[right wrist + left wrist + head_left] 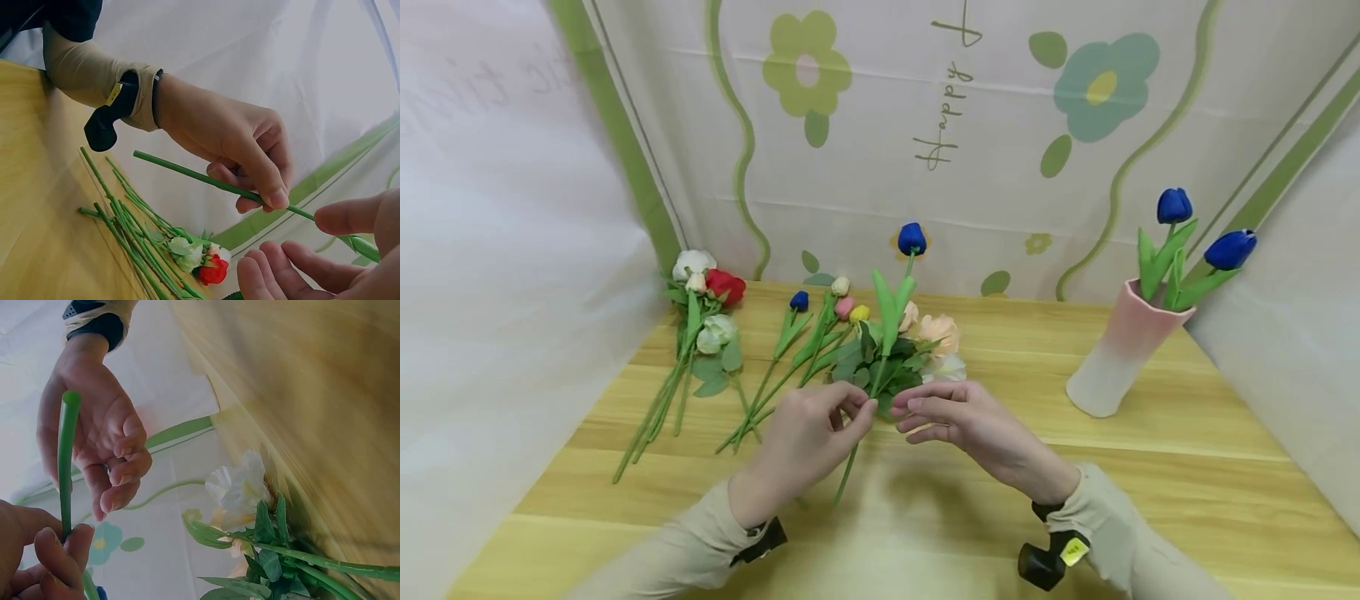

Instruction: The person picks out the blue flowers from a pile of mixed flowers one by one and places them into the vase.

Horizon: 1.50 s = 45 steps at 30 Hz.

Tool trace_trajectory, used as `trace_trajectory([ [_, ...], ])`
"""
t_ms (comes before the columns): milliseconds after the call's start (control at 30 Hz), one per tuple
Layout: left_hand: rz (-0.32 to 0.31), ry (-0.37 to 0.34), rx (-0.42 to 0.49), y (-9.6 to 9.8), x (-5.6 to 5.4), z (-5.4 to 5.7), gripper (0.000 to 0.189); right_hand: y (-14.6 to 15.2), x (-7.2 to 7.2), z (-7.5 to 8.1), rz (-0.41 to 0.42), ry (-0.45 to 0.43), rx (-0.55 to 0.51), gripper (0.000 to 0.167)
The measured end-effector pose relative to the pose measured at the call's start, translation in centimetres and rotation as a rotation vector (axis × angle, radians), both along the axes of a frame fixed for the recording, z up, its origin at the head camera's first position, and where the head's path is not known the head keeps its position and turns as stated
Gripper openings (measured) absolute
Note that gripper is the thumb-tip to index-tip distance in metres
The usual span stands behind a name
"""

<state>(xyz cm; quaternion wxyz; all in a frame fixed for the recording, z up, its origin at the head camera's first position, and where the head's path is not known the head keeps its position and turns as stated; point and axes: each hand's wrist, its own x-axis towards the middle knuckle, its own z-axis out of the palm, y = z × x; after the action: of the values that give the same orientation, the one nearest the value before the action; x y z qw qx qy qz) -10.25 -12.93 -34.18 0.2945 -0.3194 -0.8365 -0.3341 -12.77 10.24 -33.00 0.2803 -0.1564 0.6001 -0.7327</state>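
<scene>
In the head view a blue artificial tulip (pixel 912 239) stands nearly upright over the table, its stem running down between the hands. My left hand (pixel 812 437) pinches that green stem (pixel 187 173) between thumb and fingers, and the cut end sticks out below. Close on the stem's other side is my right hand (pixel 958 421), its fingers loosely bent and spread. The right wrist view shows the right thumb (pixel 350 215) beside the stem, with the other fingers apart from it. In the left wrist view the right hand (pixel 100 425) holds nothing.
A pink and white vase (pixel 1108 358) with two blue tulips stands at the right. Left lie white and red flowers (pixel 725 287) on long stems. Several tulips (pixel 800 302) lie nearer the middle. Peach blossoms (pixel 938 333) with dark leaves lie behind the hands. A printed curtain (pixel 865 183) closes the back.
</scene>
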Motion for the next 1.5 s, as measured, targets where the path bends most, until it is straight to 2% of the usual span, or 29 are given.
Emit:
trace_trajectory([
  [333, -0.013, 0.002, -0.014, 1.0, 0.4, -0.3, 0.006, 0.4, 0.2, 0.0, 0.006, 0.043, -0.005, 0.037],
  [700, -0.016, -0.012, -0.025, 0.8, 0.3, -0.7, 0.007, 0.0, 0.0, -0.7, 0.029, 0.083, 0.001, 0.033],
  [833, -0.02, -0.026, -0.033, 0.9, 0.4, -0.9, 0.006, -0.1, 0.0, -0.9, 0.023, 0.092, 0.011, 0.036],
  [1167, -0.066, -0.014, -0.033, 1.1, 1.0, -0.9, 0.008, -0.3, 0.1, -1.0, -0.025, 0.092, 0.032, 0.022],
  [1500, -0.096, -0.007, -0.05, 1.2, 1.2, -1.0, 0.009, -0.6, 0.3, -1.3, -0.038, 0.104, 0.054, 0.025],
])
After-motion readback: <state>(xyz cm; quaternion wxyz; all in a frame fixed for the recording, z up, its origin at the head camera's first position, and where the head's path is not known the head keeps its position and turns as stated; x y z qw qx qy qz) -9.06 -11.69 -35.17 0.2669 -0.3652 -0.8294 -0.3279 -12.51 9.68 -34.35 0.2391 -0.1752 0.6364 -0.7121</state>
